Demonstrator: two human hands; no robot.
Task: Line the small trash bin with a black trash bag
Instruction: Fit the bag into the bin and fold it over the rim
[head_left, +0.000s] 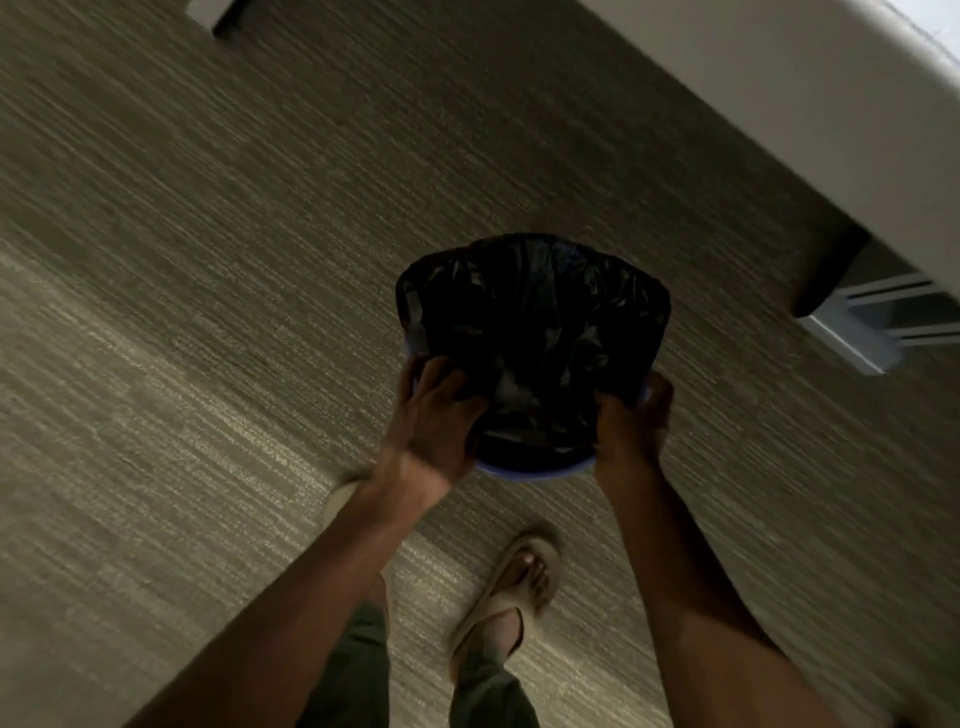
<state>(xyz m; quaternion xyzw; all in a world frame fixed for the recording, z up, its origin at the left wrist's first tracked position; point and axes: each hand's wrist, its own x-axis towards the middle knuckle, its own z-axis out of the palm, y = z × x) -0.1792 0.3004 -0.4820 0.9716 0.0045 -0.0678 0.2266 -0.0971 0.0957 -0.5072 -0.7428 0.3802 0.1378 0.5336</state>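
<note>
A small blue trash bin (535, 472) is below me over the carpet, only its near rim showing as a thin blue arc. A black trash bag (530, 322) fills its mouth and drapes over the far and side rims. My left hand (434, 415) grips the bag and the rim at the near left. My right hand (631, 421) grips the bag and the rim at the near right. Between the two hands the bag sits inside the rim, so the blue edge is bare there. I cannot tell whether the bin rests on the floor.
A white table (779, 88) runs across the upper right, with its white metal leg base (857, 338) on the carpet right of the bin. My feet in tan sandals (519, 582) stand just behind the bin. Grey carpet (208, 260) spreads to the left.
</note>
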